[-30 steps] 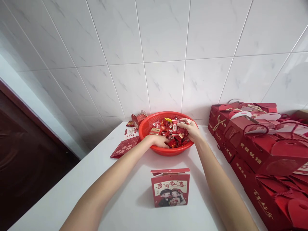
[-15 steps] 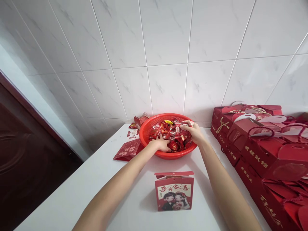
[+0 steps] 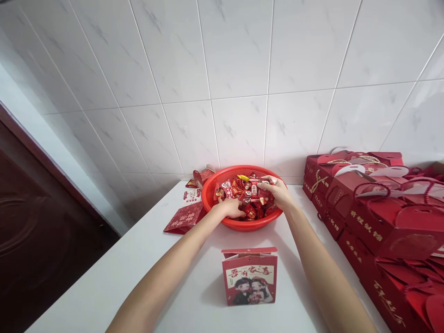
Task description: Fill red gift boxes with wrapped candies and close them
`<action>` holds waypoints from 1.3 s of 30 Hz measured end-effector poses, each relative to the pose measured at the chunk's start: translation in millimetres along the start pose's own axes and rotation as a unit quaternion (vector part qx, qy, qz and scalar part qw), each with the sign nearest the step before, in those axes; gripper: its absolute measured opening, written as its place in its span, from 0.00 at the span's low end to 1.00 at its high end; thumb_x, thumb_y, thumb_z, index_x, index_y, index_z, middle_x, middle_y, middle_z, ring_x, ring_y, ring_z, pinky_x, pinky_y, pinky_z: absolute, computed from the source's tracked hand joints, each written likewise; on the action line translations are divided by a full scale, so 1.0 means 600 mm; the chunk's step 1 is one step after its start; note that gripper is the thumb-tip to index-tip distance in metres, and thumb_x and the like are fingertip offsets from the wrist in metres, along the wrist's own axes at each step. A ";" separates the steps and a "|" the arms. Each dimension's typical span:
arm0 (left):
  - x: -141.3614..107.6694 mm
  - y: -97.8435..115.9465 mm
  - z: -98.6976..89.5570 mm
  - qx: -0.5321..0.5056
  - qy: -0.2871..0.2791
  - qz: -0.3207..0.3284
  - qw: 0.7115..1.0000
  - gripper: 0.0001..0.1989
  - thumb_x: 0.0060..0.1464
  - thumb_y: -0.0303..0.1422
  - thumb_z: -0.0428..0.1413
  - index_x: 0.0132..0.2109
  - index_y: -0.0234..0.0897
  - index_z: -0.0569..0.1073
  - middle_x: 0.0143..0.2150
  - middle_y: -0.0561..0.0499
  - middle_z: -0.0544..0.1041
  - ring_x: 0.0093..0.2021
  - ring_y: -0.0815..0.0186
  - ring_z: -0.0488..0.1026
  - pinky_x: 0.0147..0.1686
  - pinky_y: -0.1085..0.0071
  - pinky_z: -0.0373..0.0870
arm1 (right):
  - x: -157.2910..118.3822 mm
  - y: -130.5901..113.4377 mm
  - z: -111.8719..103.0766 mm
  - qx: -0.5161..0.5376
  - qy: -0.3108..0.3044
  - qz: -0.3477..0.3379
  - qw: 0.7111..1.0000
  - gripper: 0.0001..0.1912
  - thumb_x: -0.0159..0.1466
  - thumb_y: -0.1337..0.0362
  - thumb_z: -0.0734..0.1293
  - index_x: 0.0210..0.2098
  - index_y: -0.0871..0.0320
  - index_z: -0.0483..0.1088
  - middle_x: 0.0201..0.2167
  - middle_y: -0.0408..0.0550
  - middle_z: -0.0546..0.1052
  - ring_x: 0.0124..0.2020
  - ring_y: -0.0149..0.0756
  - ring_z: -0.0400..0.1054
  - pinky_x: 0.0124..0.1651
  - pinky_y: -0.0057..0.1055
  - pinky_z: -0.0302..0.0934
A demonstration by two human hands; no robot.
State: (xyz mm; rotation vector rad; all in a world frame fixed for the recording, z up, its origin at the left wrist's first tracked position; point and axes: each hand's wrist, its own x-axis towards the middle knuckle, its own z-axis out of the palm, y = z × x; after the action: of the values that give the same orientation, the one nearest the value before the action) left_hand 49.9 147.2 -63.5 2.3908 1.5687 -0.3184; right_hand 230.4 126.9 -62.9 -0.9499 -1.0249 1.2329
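A red plastic basket [image 3: 252,225] full of wrapped candies [image 3: 250,212] stands near the wall. Inside it on the left, my left hand [image 3: 231,207] rests among the candies with its fingers bent; its fingertips are partly hidden, so I cannot make out what it holds. My right hand [image 3: 276,190], at the basket's right side, pinches a red and white wrapped candy [image 3: 254,187]. Nearer to me, a small red box [image 3: 249,281] with a cartoon couple on its front stands upright, its top flap raised.
Stacked red gift boxes [image 3: 376,217] with rope handles fill the right side of the white table [image 3: 114,277]. A flat red packet [image 3: 184,217] lies left of the basket, with small packages [image 3: 204,175] behind it. The tiled wall [image 3: 239,129] is at the back.
My left hand's fingers have drawn in and sunk lower among the candies. My right hand has shifted slightly, still with a candy. The view has moved a little.
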 end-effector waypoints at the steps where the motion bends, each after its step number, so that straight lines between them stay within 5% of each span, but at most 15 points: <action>1: 0.001 -0.002 0.000 -0.008 0.015 0.010 1.000 0.14 0.54 0.43 0.56 0.43 0.42 0.79 0.45 0.44 0.81 0.52 0.48 0.73 0.61 0.46 0.56 | 0.001 0.000 0.000 0.001 0.005 -0.004 1.000 0.22 0.41 0.60 0.78 0.33 0.56 0.70 0.20 0.39 0.74 0.17 0.31 0.65 0.14 0.26 0.58; 6: 0.004 -0.012 0.000 -0.068 0.038 0.067 0.995 0.09 0.54 0.38 0.57 0.32 0.39 0.78 0.29 0.51 0.79 0.37 0.58 0.76 0.43 0.66 0.69 | 0.004 0.002 -0.001 0.027 0.029 -0.019 0.999 0.21 0.40 0.60 0.78 0.31 0.56 0.69 0.19 0.38 0.74 0.17 0.30 0.65 0.16 0.26 0.59; 10: 0.009 -0.016 0.000 -0.087 -0.035 0.145 0.985 0.17 0.54 0.45 0.57 0.43 0.39 0.78 0.46 0.48 0.81 0.45 0.57 0.76 0.43 0.69 0.69 | 0.004 0.004 -0.001 0.019 0.032 -0.027 0.999 0.20 0.41 0.61 0.78 0.31 0.55 0.70 0.20 0.39 0.74 0.18 0.31 0.67 0.18 0.26 0.60; 14: 0.011 -0.015 0.000 -0.042 -0.071 0.090 0.992 0.30 0.51 0.53 0.57 0.55 0.40 0.74 0.63 0.41 0.71 0.60 0.48 0.69 0.56 0.61 0.64 | 0.004 0.003 -0.002 0.007 0.021 -0.022 1.000 0.20 0.42 0.60 0.78 0.32 0.55 0.71 0.23 0.40 0.76 0.20 0.32 0.69 0.19 0.26 0.61; 20: 0.014 -0.015 0.005 -0.063 -0.055 0.123 0.989 0.19 0.59 0.46 0.51 0.48 0.40 0.77 0.51 0.45 0.79 0.49 0.55 0.75 0.46 0.68 0.68 | 0.004 0.002 -0.002 0.007 0.026 -0.018 0.999 0.20 0.41 0.60 0.78 0.31 0.55 0.71 0.19 0.38 0.73 0.17 0.31 0.66 0.16 0.25 0.57; 27: 0.017 -0.014 0.005 -0.110 0.080 0.103 0.985 0.12 0.61 0.34 0.49 0.37 0.36 0.76 0.37 0.48 0.80 0.37 0.61 0.74 0.36 0.70 0.65 | 0.002 -0.002 0.003 0.057 0.053 -0.032 0.996 0.22 0.38 0.61 0.79 0.30 0.57 0.70 0.20 0.39 0.75 0.19 0.30 0.66 0.18 0.25 0.59; 34: 0.011 -0.014 -0.003 -0.179 0.194 0.075 0.962 0.10 0.60 0.28 0.50 0.36 0.33 0.77 0.37 0.45 0.80 0.39 0.58 0.76 0.41 0.67 0.68 | 0.004 0.001 0.001 0.060 0.052 -0.044 0.996 0.23 0.37 0.60 0.80 0.30 0.58 0.71 0.21 0.39 0.75 0.20 0.30 0.67 0.18 0.24 0.59; 39: 0.011 -0.017 -0.005 -0.276 0.271 0.055 0.921 0.12 0.56 0.25 0.53 0.46 0.34 0.78 0.45 0.45 0.80 0.47 0.58 0.76 0.49 0.67 0.68 | 0.001 -0.003 0.003 0.060 0.051 -0.033 0.996 0.22 0.37 0.60 0.80 0.30 0.57 0.72 0.22 0.41 0.77 0.22 0.33 0.69 0.19 0.26 0.62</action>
State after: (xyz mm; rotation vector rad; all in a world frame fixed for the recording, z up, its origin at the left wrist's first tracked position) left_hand 43.2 157.6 -63.7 2.1738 1.4431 0.7744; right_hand 229.0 127.7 -60.4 -0.8709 -0.8852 1.1648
